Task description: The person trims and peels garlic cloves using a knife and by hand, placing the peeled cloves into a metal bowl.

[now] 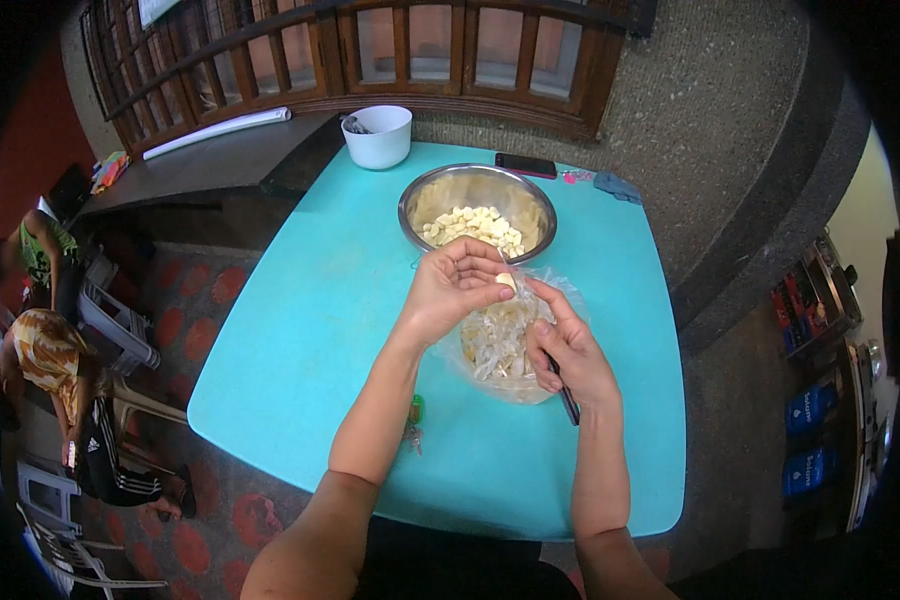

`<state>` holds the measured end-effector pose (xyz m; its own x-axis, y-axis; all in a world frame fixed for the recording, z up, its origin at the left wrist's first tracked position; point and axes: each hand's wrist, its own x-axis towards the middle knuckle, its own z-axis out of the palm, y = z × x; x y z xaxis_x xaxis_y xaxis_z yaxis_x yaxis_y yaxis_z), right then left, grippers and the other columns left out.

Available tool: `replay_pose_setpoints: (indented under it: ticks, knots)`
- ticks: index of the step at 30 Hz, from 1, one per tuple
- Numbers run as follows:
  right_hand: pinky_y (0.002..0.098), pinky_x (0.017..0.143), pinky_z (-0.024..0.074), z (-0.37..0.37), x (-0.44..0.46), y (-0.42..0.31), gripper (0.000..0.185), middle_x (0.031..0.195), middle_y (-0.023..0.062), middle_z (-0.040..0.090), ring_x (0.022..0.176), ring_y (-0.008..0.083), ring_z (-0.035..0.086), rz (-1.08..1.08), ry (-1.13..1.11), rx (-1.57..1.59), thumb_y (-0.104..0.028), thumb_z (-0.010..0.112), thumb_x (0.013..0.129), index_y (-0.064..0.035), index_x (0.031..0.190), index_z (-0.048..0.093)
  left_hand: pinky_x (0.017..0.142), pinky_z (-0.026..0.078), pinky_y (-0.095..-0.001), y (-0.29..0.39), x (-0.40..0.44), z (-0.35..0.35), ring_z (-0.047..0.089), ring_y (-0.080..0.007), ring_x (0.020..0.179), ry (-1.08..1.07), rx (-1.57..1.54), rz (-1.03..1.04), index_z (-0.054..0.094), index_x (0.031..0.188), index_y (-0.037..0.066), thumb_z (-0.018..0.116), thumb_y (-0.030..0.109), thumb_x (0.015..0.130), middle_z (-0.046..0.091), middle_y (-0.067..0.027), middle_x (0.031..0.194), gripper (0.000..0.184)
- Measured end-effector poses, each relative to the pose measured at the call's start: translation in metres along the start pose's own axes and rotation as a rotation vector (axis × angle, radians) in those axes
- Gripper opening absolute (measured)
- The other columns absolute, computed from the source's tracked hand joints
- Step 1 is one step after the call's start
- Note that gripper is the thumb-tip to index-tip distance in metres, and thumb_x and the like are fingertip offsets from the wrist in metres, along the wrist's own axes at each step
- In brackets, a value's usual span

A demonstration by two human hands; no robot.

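Observation:
My left hand (458,287) pinches a pale peeled garlic clove (507,282) between thumb and fingertips. Close beside it, my right hand (575,358) is closed around a small knife (570,407) whose dark handle sticks out below the palm; its blade is hard to make out. Under both hands lies a clear plastic bag (525,393) holding whitish garlic and papery skins. Just beyond, a steel bowl (460,185) contains many peeled garlic cloves (482,224).
The turquoise table (300,330) carries a white bowl (380,148) with something dark inside, a phone (525,165), a grey-blue cloth (617,187) and keys with a green tag (415,410). At left, two people (45,350) are near plastic chairs (115,320).

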<state>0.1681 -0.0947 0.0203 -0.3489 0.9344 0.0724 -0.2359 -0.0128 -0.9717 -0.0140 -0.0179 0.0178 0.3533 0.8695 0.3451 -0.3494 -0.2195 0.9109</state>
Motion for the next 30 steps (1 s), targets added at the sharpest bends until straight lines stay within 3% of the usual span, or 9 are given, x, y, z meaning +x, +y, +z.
replay_pose_setpoints:
  ticks: [14,23,30]
  knots:
    - [0.0194,0.036,0.0281,-0.006,0.002,0.004,0.041,0.057,-0.0028,0.037,0.038,0.0041,0.031,0.018,0.032,-0.011,-0.028,0.046,0.096,-0.0132,0.134,0.038,0.078,0.054,-0.0279,-0.004,0.000,0.001,0.065,-0.0176,0.089,-0.009,-0.081,-0.029,0.052,0.108,0.001,0.073,-0.004,0.071,0.067,-0.0150,0.095,0.044]
    - [0.0194,0.036,0.0285,-0.008,0.003,0.005,0.040,0.059,-0.0020,0.038,0.039,0.0042,0.033,0.016,0.020,0.160,-0.024,0.043,0.097,-0.0124,0.135,0.035,0.082,0.052,-0.0284,-0.005,0.000,0.003,0.063,-0.0175,0.093,-0.013,-0.076,-0.014,0.051,0.111,0.001,0.070,-0.006,0.072,0.066,-0.0151,0.100,0.043]
    - [0.0190,0.039,0.0289,-0.010,0.001,-0.002,0.036,0.060,-0.0026,0.038,0.043,0.0037,0.033,0.005,0.112,-0.064,-0.018,0.043,0.097,-0.0112,0.132,0.040,0.082,0.052,-0.0279,-0.005,0.002,-0.005,0.062,-0.0158,0.093,0.026,-0.001,-0.005,0.055,0.107,0.001,0.068,-0.008,0.072,0.065,-0.0145,0.103,0.038]
